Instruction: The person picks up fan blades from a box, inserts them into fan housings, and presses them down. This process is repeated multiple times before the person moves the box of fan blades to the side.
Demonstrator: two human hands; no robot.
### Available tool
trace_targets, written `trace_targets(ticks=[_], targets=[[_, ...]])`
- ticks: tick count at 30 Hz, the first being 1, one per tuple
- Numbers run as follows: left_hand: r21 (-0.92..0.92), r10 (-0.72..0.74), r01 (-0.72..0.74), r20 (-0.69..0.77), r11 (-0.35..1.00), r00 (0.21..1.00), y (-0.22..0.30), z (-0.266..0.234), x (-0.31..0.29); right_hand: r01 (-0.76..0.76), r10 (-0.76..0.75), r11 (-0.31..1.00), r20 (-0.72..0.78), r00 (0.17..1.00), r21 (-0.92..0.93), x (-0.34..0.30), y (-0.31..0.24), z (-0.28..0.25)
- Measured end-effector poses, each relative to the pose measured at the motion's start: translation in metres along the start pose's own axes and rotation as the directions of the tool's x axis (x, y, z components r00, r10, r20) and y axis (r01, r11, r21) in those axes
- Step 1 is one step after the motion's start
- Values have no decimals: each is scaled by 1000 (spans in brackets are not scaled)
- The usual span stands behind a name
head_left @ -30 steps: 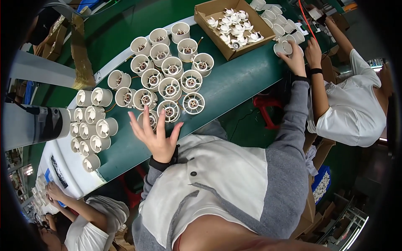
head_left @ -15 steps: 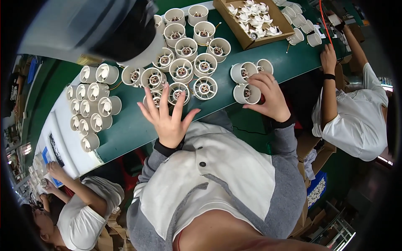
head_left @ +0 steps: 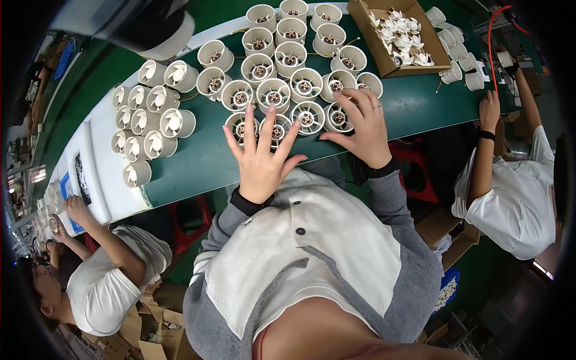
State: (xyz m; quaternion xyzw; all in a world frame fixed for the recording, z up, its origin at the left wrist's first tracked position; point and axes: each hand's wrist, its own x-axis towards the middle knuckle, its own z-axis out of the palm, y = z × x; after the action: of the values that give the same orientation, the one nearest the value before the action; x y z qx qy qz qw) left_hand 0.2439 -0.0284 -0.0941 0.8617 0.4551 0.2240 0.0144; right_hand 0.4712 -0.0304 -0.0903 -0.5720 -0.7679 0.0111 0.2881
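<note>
My left hand (head_left: 262, 157) is open, its spread fingers resting at the near rims of two white round fan housings, partly covering them. A motor with thin spokes around it sits inside each housing. My right hand (head_left: 365, 131) curves over the right end of the group, fingers and thumb apart. Its fingertips touch or hover close to a near housing (head_left: 337, 118) and the one behind it (head_left: 339, 83); exact contact is hard to tell. Another housing (head_left: 369, 83) stands just beyond the right fingers. Several more housings (head_left: 290, 55) stand packed in rows behind my hands.
Housings with white fan blades fitted (head_left: 174, 123) stand grouped at the left of the green table (head_left: 198, 174). A cardboard box (head_left: 384, 63) of loose white fan blades lies at the back right. Other housings (head_left: 459, 51) sit farther right. Co-workers sit on both sides.
Three housings by my right hand have slid left and now stand against the main group. My right hand moved left with them. The whole view has shifted, and the left hand stays at the near housings.
</note>
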Motion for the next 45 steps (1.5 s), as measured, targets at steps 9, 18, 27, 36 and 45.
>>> trace_targets(ticks=[9,18,27,36,45], targets=[[-78,64,-66,-27,995,998,-20,1,-1,22,-22,1000,11,1000,18,6,-9,5],[-104,-122,100,-232,990,965,-21,-16,-13,-44,38,998,-124,992,-50,4,7,-27],[-281,-178,131,-150,951,972,-33,-6,-8,-165,131,969,185,974,184,62,41,-31],[-288,-124,69,-177,955,976,-28,0,-3,-88,27,960,224,974,266,70,36,-10],[-347,-200,117,-214,931,956,-25,-5,-13,82,-83,981,0,997,179,39,28,-30]])
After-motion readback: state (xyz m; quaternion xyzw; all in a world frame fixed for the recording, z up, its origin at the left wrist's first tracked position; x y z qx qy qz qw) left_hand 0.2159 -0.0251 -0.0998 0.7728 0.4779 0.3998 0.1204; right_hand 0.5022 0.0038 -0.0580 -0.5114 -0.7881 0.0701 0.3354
